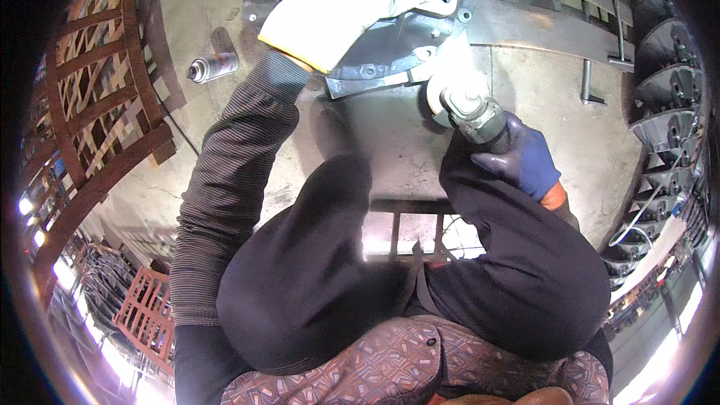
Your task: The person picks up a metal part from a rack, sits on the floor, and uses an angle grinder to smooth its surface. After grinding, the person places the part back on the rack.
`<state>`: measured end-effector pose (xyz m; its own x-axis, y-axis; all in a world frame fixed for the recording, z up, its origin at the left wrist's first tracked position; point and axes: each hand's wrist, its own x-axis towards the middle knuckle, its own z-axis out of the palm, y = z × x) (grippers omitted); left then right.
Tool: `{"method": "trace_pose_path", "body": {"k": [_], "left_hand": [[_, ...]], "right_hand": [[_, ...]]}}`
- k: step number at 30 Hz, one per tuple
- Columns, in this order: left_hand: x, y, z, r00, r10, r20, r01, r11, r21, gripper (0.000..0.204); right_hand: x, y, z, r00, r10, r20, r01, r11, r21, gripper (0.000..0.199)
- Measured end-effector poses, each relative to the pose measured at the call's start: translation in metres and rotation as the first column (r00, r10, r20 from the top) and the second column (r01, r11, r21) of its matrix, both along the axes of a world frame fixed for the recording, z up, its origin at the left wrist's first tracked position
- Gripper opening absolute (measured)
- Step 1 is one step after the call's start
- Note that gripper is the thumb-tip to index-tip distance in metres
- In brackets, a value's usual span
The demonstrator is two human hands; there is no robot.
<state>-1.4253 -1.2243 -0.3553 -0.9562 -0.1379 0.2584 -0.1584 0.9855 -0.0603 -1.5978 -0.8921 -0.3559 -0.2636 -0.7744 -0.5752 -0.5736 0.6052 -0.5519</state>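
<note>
A dark grey metal casting with bolt holes and lugs lies in front of me at the top of the view. My left hand, in a white glove with a yellow cuff edge, grips its upper side, the thumb stretched along a lug. Bright glare washes out part of that glove. My right hand, in a blue glove, is closed around the body of an angle grinder. The grinder's disc is at the casting's near right edge; glare hides whether they touch.
A spray can lies on the concrete floor to the left. Brown metal racks stand farther left. Flat steel bars with a T-shaped handle are at the upper right. Stacked dark castings line the right side, with a pale cable.
</note>
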Motion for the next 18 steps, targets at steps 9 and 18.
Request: {"method": "trace_pose_path", "body": {"k": [9, 18], "left_hand": [[-0.006, -0.002, -0.013, 1.0, 0.014, 0.01, -0.014, 1.0, -0.003, 0.03], [-0.005, -0.002, -0.017, 0.999, 0.029, 0.02, -0.029, 1.0, 0.003, 0.036]], "right_hand": [[0.004, -0.029, -0.004, 0.996, 0.089, -0.023, -0.089, 0.996, 0.001, 0.085], [0.004, -0.02, -0.007, 0.996, 0.077, -0.04, -0.077, 0.997, -0.012, 0.085]]}}
